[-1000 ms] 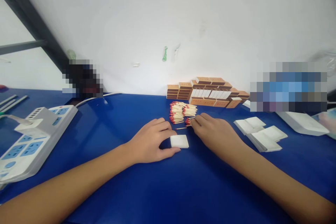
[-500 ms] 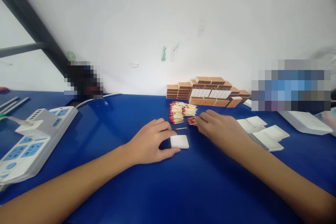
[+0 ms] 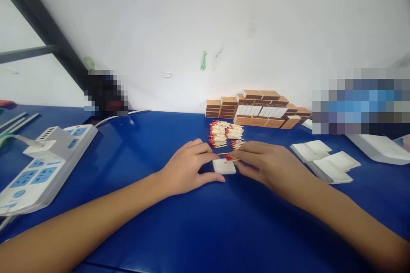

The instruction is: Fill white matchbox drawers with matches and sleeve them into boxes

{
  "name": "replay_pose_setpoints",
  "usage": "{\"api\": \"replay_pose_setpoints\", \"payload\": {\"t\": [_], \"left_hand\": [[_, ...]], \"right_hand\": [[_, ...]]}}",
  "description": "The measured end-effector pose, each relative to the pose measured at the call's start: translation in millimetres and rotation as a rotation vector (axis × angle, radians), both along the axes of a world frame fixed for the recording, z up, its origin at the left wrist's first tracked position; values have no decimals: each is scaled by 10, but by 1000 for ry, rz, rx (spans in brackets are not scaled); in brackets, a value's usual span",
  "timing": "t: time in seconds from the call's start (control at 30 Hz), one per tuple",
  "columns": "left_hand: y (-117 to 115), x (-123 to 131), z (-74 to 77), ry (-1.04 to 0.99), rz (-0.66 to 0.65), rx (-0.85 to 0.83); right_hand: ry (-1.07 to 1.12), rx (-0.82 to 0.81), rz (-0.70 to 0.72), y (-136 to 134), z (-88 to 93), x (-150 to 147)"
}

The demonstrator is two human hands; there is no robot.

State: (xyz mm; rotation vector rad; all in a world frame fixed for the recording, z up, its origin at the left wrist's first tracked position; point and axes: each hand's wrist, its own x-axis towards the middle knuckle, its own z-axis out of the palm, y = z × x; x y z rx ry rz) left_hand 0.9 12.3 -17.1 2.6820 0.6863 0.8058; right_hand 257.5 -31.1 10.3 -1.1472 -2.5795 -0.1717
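Note:
My left hand (image 3: 187,168) lies on the blue table (image 3: 198,230), thumb and forefinger gripping a small white matchbox tray (image 3: 224,168) at its left end. Over the tray's far right edge, my right hand (image 3: 270,163) pinches a bunch of matches (image 3: 229,158), red heads pointing left. Just beyond the tray a single match (image 3: 223,153) lies on the table. Farther back are piles of red-tipped matches (image 3: 219,133), with a smaller group (image 3: 236,143) partly behind my right hand.
Brown matchboxes (image 3: 260,121) are stacked against the white wall (image 3: 166,30). Several white trays (image 3: 336,163) lie to the right, near a larger white box (image 3: 379,148). A white power strip (image 3: 48,170) with a plugged-in adapter is at the left.
My right hand has come nearer and left from the small match group, bringing a bunch of matches to the tray. My left hand remains at the tray. The view has shifted slightly.

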Motion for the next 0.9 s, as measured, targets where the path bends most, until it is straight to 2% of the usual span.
{"api": "replay_pose_setpoints", "payload": {"t": [0.17,0.33,0.53,0.9], "left_hand": [[-3,4,-3,2,-2,13],[-4,7,3,7,-9,17],[-8,-1,0,7,-7,30],[-9,-3,-11,-3,-8,37]], "right_hand": [[-109,109,6,-46,-85,-104],[-134,186,34,-86,-93,-137],[-99,82,42,-114,-72,-70],[54,-54,71,-84,-151,-10]]}}
